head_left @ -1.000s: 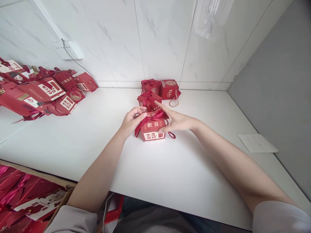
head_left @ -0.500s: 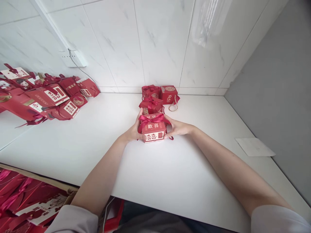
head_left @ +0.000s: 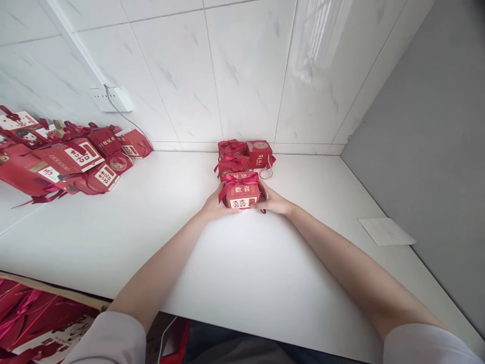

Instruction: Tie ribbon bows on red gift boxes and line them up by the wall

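Note:
A red gift box [head_left: 244, 191] with a ribbon bow on top and white-and-gold lettering on its front is held between both hands, low over or on the white table [head_left: 242, 263]. My left hand [head_left: 220, 205] wraps its left side, the thumb along the lower front edge. From the right, my right hand [head_left: 273, 199] grips it, thumb near the front corner. Right behind it is another bowed red box [head_left: 234, 164], partly covered by the held one. Farther back, against the wall, stand a third ribboned box [head_left: 230, 146] and a red box with a rope handle [head_left: 259, 153].
Several red gift boxes [head_left: 81, 154] are piled at the left by the wall, under a socket [head_left: 109, 99] with a cable. A white sheet [head_left: 386, 231] lies at the right by the grey panel [head_left: 424, 126]. More red packages [head_left: 41, 313] fill a carton at lower left.
The held box has gone slightly farther back, closer to the boxes behind it. My left thumb now reaches further along its lower front. The camera view has shifted a little.

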`<action>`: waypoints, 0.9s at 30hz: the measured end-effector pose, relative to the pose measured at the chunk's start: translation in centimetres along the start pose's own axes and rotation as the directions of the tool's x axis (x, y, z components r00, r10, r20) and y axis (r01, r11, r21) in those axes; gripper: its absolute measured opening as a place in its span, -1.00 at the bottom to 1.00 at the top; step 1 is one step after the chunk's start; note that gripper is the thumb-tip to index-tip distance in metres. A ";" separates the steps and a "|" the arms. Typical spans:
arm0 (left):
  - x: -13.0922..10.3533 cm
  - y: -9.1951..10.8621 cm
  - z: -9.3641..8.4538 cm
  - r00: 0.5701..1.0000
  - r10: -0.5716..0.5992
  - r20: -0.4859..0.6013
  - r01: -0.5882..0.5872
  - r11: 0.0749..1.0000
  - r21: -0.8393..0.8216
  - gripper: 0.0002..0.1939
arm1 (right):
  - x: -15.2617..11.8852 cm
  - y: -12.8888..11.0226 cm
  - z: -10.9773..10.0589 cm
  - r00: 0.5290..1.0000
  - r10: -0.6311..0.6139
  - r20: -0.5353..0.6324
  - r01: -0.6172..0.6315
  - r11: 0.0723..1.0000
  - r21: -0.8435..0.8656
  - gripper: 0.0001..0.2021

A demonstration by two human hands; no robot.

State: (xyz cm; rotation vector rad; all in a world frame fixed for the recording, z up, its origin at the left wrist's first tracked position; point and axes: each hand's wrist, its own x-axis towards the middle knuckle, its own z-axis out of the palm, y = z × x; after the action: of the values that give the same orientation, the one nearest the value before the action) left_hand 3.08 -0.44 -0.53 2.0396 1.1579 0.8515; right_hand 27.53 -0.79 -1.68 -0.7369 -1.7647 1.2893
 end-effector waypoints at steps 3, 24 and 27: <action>0.7 0.3 0.4 0.997 0.068 0.035 -0.068 0.998 0.001 -0.07 | -0.7 0.1 0.2 0.998 0.019 -0.054 -0.020 0.999 -0.030 0.04; 0.7 -0.3 1.1 0.999 0.001 0.045 0.006 0.987 -0.161 -0.28 | -2.5 -0.2 -0.3 0.999 0.013 -0.050 -0.019 0.993 -0.113 -0.12; 0.7 -0.3 1.1 0.999 -0.006 0.038 0.013 0.986 -0.168 -0.28 | -2.7 -0.3 -0.4 0.999 0.001 -0.048 -0.008 0.990 -0.143 -0.14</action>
State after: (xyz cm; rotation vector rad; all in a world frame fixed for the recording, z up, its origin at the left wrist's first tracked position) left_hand 4.13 0.08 -1.27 1.9029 1.0383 0.8729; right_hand 29.20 -2.89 -2.04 -0.8455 -1.8317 1.1471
